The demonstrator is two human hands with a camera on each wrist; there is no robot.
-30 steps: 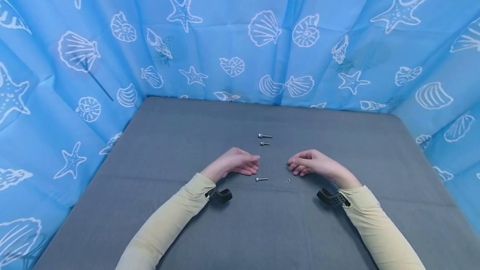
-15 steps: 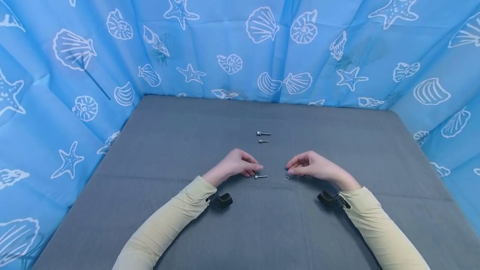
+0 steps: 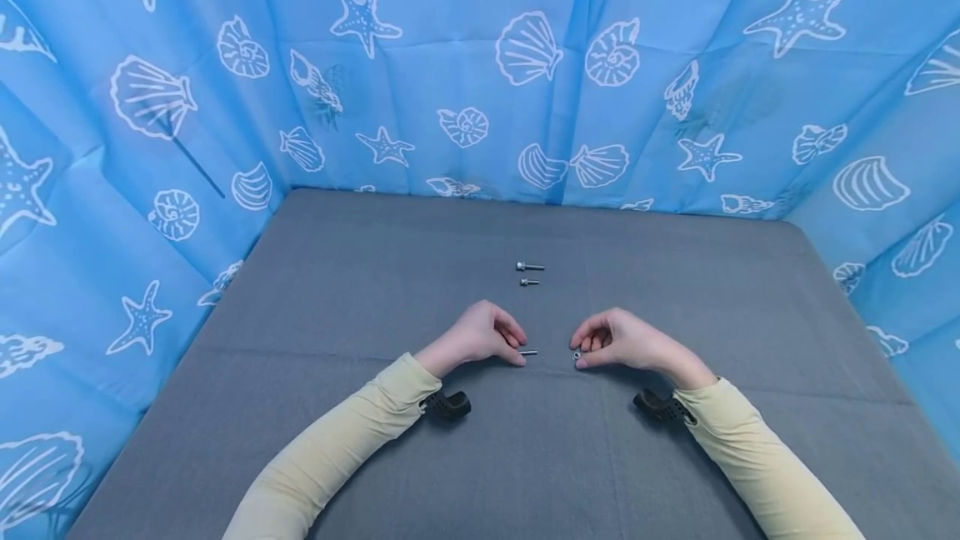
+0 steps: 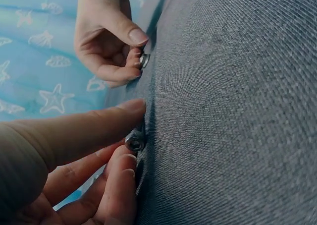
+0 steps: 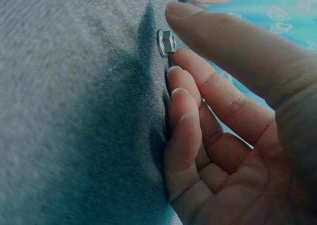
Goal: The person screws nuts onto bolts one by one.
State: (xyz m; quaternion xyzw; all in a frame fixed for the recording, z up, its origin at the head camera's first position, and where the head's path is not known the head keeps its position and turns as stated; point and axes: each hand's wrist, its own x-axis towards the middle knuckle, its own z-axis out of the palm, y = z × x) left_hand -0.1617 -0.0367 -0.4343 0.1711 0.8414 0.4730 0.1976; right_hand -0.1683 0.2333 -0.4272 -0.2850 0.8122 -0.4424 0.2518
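Observation:
In the head view, my left hand (image 3: pixel 491 335) is over a socket-head bolt (image 3: pixel 529 352), its shank showing past the fingertips. The left wrist view shows the bolt head (image 4: pixel 134 141) between thumb (image 4: pixel 131 108) and fingers, with a small gap below the thumb. To the right, my right hand (image 3: pixel 622 342) has thumb and index finger on either side of a small metal nut (image 3: pixel 576 355). Seen from the right wrist, this flanged nut (image 5: pixel 167 42) lies flange down on the cloth, close to the index fingertip (image 5: pixel 182 58), with the thumb tip just above it.
Two more bolts lie farther back, a longer one (image 3: pixel 530 267) behind a shorter one (image 3: pixel 529 282). Grey cloth covers the table (image 3: pixel 375 248). A blue curtain (image 3: pixel 450 65) with white shells and starfish hangs along its back and sides. Each wrist wears a black strap-mounted device (image 3: pixel 450 405).
Both hands have come down and nearer the body. The left fingers now cover the bolt's head, and the right thumb and index finger have moved to either side of the nut.

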